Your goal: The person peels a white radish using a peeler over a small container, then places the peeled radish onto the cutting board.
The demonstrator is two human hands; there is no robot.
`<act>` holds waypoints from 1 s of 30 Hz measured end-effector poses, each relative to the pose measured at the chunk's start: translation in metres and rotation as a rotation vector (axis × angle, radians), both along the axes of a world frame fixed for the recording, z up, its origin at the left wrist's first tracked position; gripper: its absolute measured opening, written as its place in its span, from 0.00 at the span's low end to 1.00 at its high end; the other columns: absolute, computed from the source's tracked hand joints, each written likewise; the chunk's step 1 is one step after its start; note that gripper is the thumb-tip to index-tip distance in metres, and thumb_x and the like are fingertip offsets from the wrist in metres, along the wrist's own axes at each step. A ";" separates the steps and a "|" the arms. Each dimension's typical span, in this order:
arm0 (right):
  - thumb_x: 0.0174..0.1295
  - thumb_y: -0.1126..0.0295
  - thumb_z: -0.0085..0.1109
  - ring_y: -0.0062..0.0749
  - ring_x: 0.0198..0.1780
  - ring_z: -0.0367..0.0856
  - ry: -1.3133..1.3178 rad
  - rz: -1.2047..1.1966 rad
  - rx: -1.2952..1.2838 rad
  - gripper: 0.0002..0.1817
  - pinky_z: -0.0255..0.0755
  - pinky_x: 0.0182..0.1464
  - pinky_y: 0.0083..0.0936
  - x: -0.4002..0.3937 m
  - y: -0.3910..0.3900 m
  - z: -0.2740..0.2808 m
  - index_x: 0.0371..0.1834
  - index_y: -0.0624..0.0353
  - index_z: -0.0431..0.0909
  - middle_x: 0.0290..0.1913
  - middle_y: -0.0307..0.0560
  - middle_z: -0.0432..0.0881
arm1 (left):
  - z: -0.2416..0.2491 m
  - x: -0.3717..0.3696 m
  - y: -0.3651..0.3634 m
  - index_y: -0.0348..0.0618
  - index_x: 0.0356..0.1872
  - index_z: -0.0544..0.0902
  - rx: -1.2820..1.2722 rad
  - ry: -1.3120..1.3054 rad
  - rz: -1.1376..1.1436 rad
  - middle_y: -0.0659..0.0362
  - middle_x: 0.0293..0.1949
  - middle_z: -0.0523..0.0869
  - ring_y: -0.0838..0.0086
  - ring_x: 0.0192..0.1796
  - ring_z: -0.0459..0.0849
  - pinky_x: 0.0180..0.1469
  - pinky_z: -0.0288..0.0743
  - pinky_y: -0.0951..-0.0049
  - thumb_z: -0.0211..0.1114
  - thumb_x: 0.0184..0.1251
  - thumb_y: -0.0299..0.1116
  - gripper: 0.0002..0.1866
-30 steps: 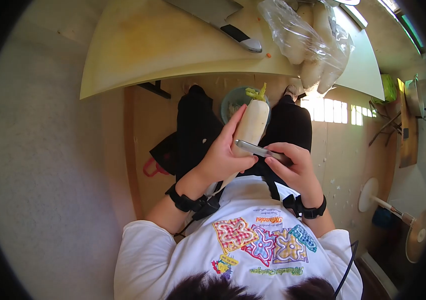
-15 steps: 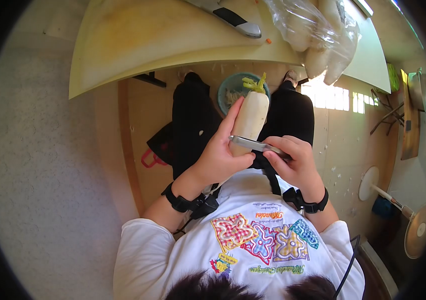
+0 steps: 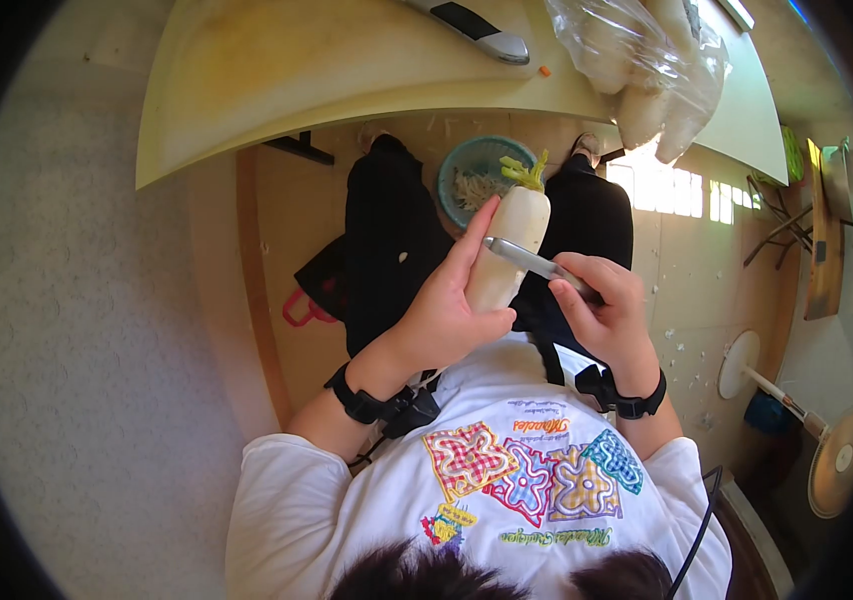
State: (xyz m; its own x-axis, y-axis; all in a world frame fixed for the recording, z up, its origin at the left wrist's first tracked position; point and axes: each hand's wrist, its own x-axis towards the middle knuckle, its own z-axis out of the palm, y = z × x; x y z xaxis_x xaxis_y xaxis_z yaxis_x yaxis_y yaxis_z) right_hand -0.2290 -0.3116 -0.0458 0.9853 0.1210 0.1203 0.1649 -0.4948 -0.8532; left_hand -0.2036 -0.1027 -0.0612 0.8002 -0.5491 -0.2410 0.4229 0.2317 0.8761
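A white radish (image 3: 519,222) with short green leaf stubs at its far end is held over my lap. My left hand (image 3: 455,305) wraps round its near end and left side, thumb across the bottom. In my right hand (image 3: 602,305) is a metal peeler (image 3: 527,258), its handle pinched between thumb and fingers. The peeler's head lies across the radish about midway along it. Beyond the radish, on the floor between my feet, a teal basin (image 3: 455,180) contains pale peelings.
A pale table (image 3: 347,90) stands in front, bearing a knife (image 3: 477,30), an orange scrap and a plastic bag (image 3: 637,60) of white radishes. A fan (image 3: 840,460) is at the right. A pink-handled dark bag (image 3: 322,285) lies left of my legs. White bits dot the floor.
The peeler has moved up the radish, away from my body, from near its lower end to about its middle. The radish has shifted slightly right.
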 end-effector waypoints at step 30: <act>0.55 0.73 0.70 0.27 0.22 0.74 0.056 0.014 0.034 0.09 0.65 0.26 0.23 -0.002 -0.012 0.005 0.37 0.62 0.83 0.24 0.44 0.80 | 0.004 -0.003 0.006 0.48 0.81 0.43 0.068 0.000 -0.047 0.56 0.67 0.72 0.76 0.54 0.78 0.51 0.76 0.75 0.59 0.51 0.16 0.54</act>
State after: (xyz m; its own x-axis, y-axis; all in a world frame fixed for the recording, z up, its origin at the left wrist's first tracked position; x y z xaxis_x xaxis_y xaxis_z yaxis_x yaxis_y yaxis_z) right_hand -0.2310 -0.3234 -0.0406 0.9889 0.1319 0.0691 0.1231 -0.4636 -0.8775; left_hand -0.2070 -0.0969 -0.0573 0.7743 -0.5680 -0.2790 0.4316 0.1515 0.8892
